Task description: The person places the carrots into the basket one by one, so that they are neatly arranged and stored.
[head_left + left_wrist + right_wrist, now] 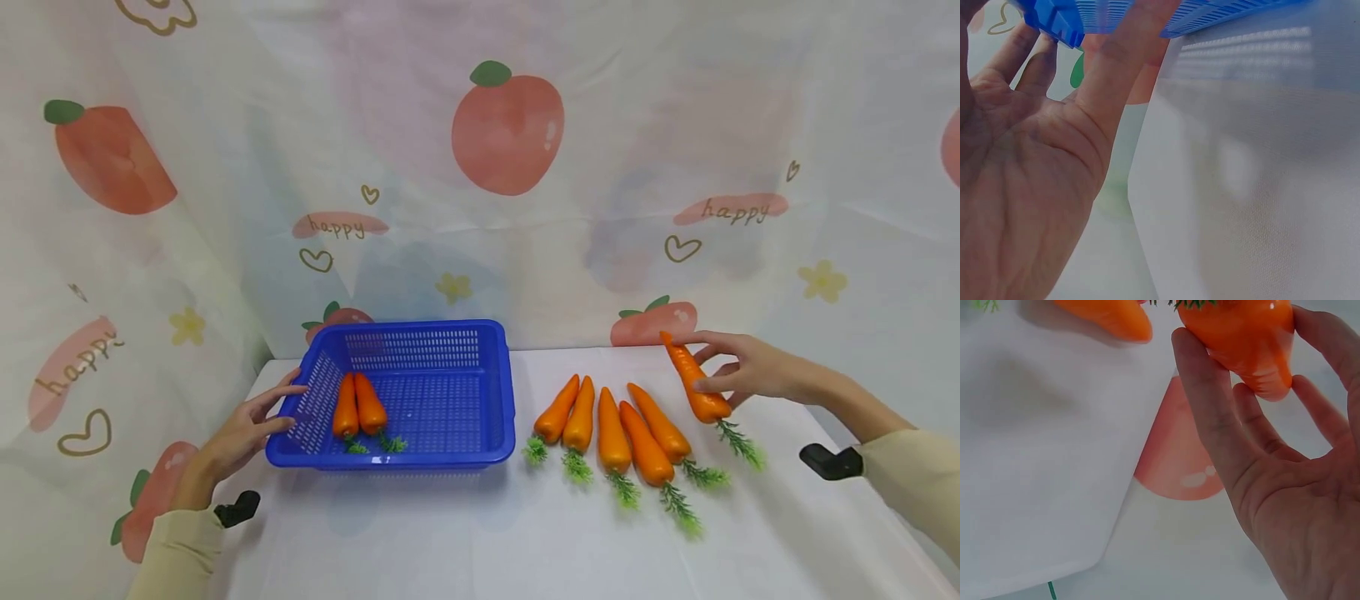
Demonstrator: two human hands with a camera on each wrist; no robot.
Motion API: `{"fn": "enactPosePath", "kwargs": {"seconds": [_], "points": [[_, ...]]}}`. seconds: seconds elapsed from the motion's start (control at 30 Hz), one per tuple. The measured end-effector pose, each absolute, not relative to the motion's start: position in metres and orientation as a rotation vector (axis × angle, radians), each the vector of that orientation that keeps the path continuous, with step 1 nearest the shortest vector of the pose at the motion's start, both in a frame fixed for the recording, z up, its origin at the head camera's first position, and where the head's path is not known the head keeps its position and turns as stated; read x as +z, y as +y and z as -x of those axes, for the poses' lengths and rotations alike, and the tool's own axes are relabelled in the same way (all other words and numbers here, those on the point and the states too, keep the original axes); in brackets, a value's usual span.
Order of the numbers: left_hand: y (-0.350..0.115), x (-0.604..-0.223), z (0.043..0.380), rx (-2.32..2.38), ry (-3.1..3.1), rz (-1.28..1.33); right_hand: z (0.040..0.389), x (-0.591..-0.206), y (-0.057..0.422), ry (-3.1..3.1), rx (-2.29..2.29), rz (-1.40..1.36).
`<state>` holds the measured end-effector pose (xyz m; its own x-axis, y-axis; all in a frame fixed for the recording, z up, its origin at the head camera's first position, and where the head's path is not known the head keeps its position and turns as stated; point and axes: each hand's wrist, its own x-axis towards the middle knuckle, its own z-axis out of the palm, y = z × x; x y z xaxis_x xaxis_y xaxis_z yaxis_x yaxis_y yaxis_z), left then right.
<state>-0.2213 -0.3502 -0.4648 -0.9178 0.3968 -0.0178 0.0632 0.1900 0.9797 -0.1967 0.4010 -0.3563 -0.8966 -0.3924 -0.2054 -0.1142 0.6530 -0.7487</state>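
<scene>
My right hand [750, 367] holds an orange carrot [688, 375] between thumb and fingers, at the right of the table. Its tip points up and back, and its green leafy top hangs toward the front right. In the right wrist view the fingers surround the same carrot [1247, 337] from both sides. At the left, my left hand [243, 429] grips the left rim of a blue plastic basket [497, 400], fingertips over the edge. The left wrist view shows the palm close under the basket rim [1060, 22]. Two carrots [358, 406] lie side by side inside, toward the basket's left.
Several carrots with leafy tops, among them a nearest one [647, 446], lie in a row between the basket and my right hand. A white cloth covers the table [480, 542]. Behind it hangs a printed curtain [600, 167] with fruit and hearts.
</scene>
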Motion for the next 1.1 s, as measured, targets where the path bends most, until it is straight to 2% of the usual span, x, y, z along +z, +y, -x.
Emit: {"fn": "enactPosePath", "kwargs": {"seconds": [0.57,1.1], "points": [[-0.355,-0.467,0.221,1.79,2.22,-0.44,0.211,-0.339,0.376,2.521,-1.141,0.425],[-0.354,-0.468,0.223,1.798,2.204,-0.457,0.252,-0.312,0.295,2.471,-1.046,0.567]]}}
